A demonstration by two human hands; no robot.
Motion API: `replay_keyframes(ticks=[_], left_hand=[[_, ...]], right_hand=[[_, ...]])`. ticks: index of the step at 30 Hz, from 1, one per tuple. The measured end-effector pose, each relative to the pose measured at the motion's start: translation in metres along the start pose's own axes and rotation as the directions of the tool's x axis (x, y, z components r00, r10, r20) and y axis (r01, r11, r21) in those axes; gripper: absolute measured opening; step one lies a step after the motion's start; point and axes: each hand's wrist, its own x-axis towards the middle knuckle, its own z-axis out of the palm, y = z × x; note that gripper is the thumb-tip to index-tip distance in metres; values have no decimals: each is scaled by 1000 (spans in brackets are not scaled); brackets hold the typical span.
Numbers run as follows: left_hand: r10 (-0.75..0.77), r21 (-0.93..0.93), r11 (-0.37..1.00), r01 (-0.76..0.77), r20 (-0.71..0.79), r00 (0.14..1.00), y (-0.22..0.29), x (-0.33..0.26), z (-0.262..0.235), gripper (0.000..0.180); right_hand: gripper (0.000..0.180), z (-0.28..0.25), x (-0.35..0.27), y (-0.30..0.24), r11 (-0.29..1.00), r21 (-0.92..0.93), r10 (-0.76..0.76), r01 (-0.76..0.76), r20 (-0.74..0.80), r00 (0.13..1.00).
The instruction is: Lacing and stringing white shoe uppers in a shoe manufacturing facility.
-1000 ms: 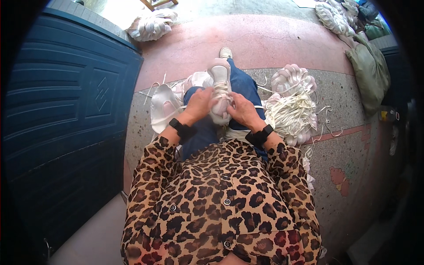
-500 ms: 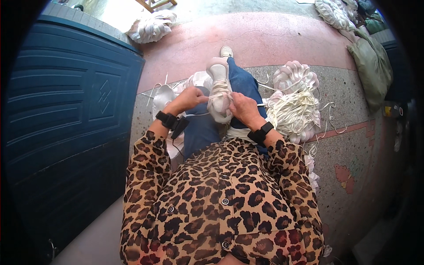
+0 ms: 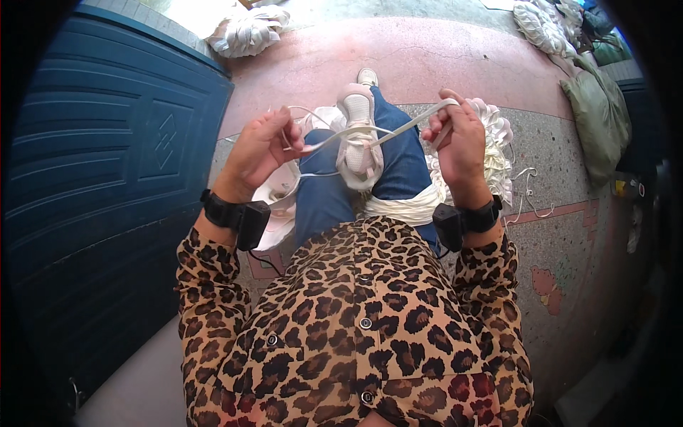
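Hands up and apart, with a flat white strip [image 3: 377, 132] pulled taut between them. Left hand [image 3: 260, 149] is pinching one end of it between thumb and fingertips, alongside a thinner white loop that curls up over the fingers. Right hand [image 3: 455, 139] has its fingers curled shut around the other end, and the strip wraps over the top of that fist. It runs right across a pale sneaker [image 3: 358, 135], which sits on the raised knee in blue jeans [image 3: 398, 164]; can't tell if the strip actually touches the shoe or just passes over it.

Both wrists wear black bands with little black boxes on them, and the sleeves are leopard print. Just beside the right hand on the speckled floor [image 3: 555, 156] there's a heap of white strips [image 3: 498, 149], and a white bundle [image 3: 281, 199] lies under the left wrist. Blue panelled door [image 3: 107, 164] off to the left, a greenish sack [image 3: 594, 114] well away on the right
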Motion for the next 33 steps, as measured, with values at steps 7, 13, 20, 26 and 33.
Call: replay_keyframes(ticks=[7,13,20,26,33], left_hand=[[136,589,795,143,-404,905,-149,34,-102,26],[714,985,-170,-20,137,687,-153,25,-59,49],[409,957,-241,-162,251,877,-167,49,-49,24],[301,986,44,-162,142,943,-149,60,-71,19],[233,36,972,-233,-310,922,18,15,-130,26]], right_hand=[[7,-113,44,123,849,382,432,-366,-101,896],[37,-158,39,145,344,-936,-118,69,30,993],[22,-121,4,151,-83,-858,-324,506,504,801],[16,-118,15,161,-122,-848,-236,516,529,815],[15,-199,56,89,768,-641,-137,10,-149,979]])
